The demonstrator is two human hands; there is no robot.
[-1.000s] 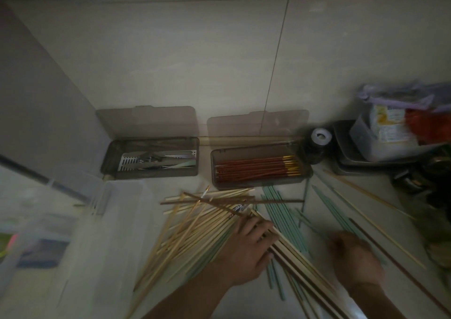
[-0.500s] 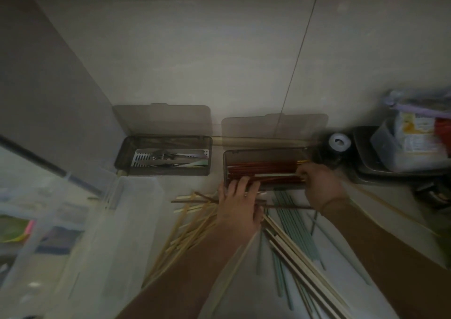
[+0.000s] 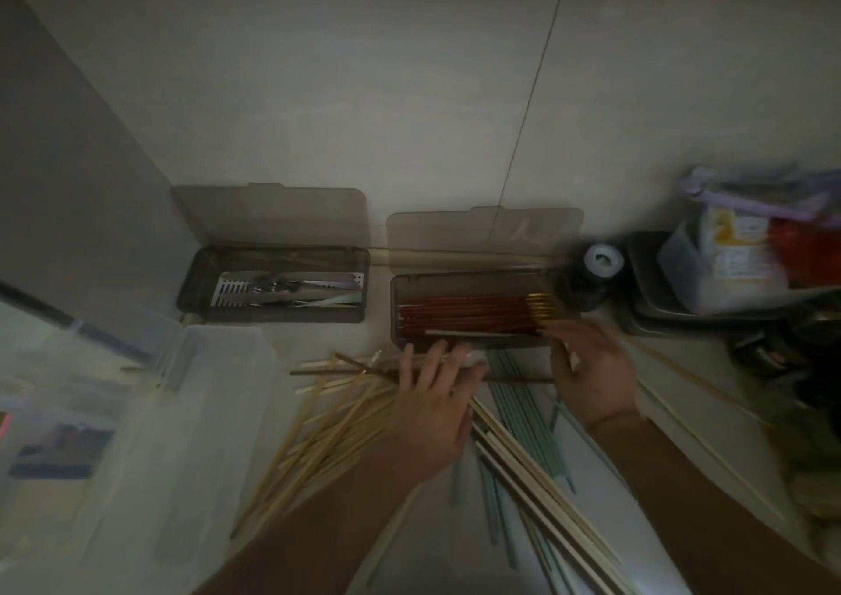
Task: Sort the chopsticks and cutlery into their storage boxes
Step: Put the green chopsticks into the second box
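Bamboo chopsticks (image 3: 336,430) and pale green chopsticks (image 3: 523,408) lie scattered nearest the viewer.
Left hand (image 3: 432,412) rests flat, fingers straight, on the bamboo; right hand (image 3: 591,371), blurred, fingers loosely spread, holds nothing; beyond, red chopsticks (image 3: 468,317) fill the right storage box (image 3: 482,344), cutlery (image 3: 291,292) the left box (image 3: 273,317).

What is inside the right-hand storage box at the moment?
The right-hand storage box holds a bundle of red chopsticks with gold ends, plus one pale chopstick lying along its near side. Whatever lies beneath the red bundle is covered.

Dim, murky light throughout; edges bow and the right side seems motion-blurred.
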